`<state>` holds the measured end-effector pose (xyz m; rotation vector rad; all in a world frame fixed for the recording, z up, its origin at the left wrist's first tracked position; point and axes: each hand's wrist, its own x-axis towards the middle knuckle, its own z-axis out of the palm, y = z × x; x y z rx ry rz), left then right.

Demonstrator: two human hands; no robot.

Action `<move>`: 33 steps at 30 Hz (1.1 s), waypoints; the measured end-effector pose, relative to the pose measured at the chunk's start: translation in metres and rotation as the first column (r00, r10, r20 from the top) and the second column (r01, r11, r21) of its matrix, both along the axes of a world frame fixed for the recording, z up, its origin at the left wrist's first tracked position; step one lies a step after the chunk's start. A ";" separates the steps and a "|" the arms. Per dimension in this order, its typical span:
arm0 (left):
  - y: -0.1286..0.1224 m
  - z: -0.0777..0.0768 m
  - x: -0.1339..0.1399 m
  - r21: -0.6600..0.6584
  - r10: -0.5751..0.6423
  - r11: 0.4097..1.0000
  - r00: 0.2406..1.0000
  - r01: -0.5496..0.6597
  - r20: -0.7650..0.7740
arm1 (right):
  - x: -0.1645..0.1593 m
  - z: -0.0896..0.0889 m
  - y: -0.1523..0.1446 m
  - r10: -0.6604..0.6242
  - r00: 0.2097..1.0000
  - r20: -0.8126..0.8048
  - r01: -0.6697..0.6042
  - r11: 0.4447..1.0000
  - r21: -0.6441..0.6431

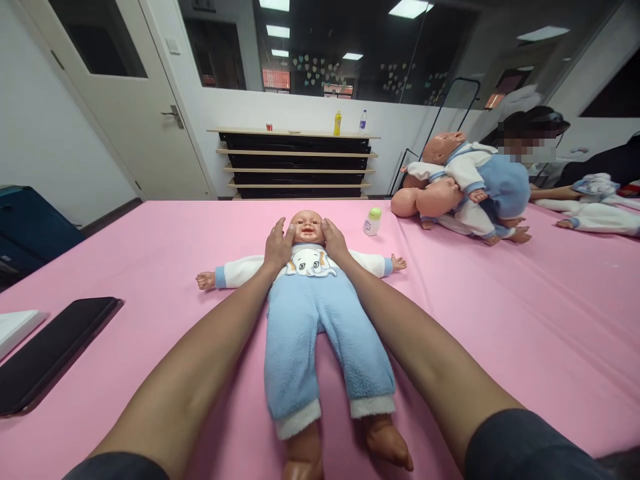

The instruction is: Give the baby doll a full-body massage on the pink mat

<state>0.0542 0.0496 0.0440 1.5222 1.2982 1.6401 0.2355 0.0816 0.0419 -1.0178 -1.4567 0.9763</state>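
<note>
A baby doll (pixel 317 307) in a white top with an elephant picture and light blue trousers lies on its back, arms spread and feet toward me. My left hand (pixel 280 245) is at the left side of its head, fingers stretched out and thumb on the cheek. On the other side, my right hand (pixel 334 239) touches the opposite cheek, its fingers also extended. Between both hands the doll's smiling face (pixel 307 229) shows. The backs of my hands hide parts of the head's sides. A small bottle with a green cap (pixel 373 221) stands right of the doll's head.
The pink-covered table (pixel 175 233) carries a black phone-like slab (pixel 60 350) and a white box (pixel 17 330) at left. Several dolls (pixel 465 183) are piled at the right back, near another person (pixel 530 137). Shelves (pixel 300 160) stand behind, a dark blue case (pixel 35 223) at left.
</note>
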 end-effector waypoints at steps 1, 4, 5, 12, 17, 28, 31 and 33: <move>-0.004 0.000 -0.001 0.033 0.035 0.999 0.998 -0.034 -0.047 | 0.002 0.001 -0.002 -0.054 0.998 0.038 0.053 0.998 0.022; -0.017 0.001 -0.008 0.099 0.107 0.991 0.982 -0.092 -0.157 | 0.010 0.006 -0.015 -0.162 0.980 0.115 0.153 0.984 0.088; -0.022 0.002 -0.010 0.102 0.124 0.989 0.976 -0.107 -0.180 | 0.013 0.007 -0.020 -0.182 0.974 0.135 0.168 0.980 0.107; -0.063 0.021 -0.006 0.145 0.165 0.981 0.940 -0.127 -0.300 | 0.036 0.006 -0.061 -0.225 0.949 0.220 0.166 0.952 0.258; -0.063 0.063 0.027 0.066 0.045 0.997 0.999 -0.046 0.007 | 0.076 0.008 -0.059 -0.381 0.896 0.230 0.298 0.898 0.325; 0.049 0.103 0.192 -0.435 -0.072 0.716 0.677 0.546 0.732 | 0.163 0.041 0.033 -0.459 0.591 0.664 0.165 0.874 0.457; 0.070 0.087 0.209 -0.472 -0.014 0.692 0.665 0.546 0.747 | 0.171 0.040 0.054 -0.376 0.530 0.760 0.059 0.910 0.409; 0.080 0.079 0.215 -0.469 0.004 0.690 0.646 0.551 0.764 | 0.175 0.036 0.062 -0.327 0.515 0.792 0.020 0.929 0.371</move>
